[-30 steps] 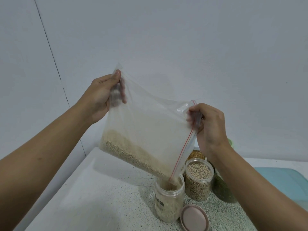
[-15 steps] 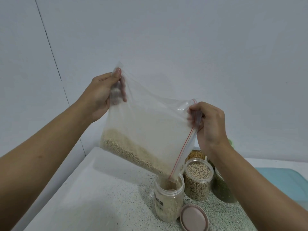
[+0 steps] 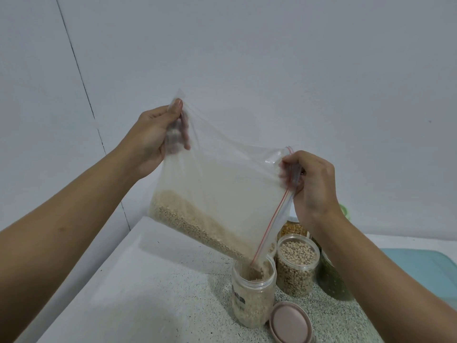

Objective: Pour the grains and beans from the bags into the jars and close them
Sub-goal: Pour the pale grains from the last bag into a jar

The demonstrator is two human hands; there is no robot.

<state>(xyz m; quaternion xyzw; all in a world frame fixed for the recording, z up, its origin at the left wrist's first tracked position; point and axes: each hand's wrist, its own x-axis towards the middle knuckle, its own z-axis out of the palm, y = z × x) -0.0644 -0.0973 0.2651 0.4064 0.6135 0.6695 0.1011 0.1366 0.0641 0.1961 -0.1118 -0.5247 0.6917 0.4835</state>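
Two hands hold a clear plastic bag (image 3: 222, 184) tilted above a speckled counter (image 3: 173, 293). The left hand (image 3: 153, 137) pinches its raised bottom corner; the right hand (image 3: 309, 186) pinches the red-striped zip edge. Pale grains (image 3: 193, 224) slide into an open clear jar (image 3: 252, 295). A round pink lid (image 3: 290, 323) lies beside it.

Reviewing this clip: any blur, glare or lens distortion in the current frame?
Head view: soft, even light, faint shadows on the speckled counter; small glare on the clear zip-lock plastic bag beside the right hand; left hand fingers smear behind the plastic; pouring grains blur at the mouth of the clear plastic jar; the dark wall seam bows slightly.
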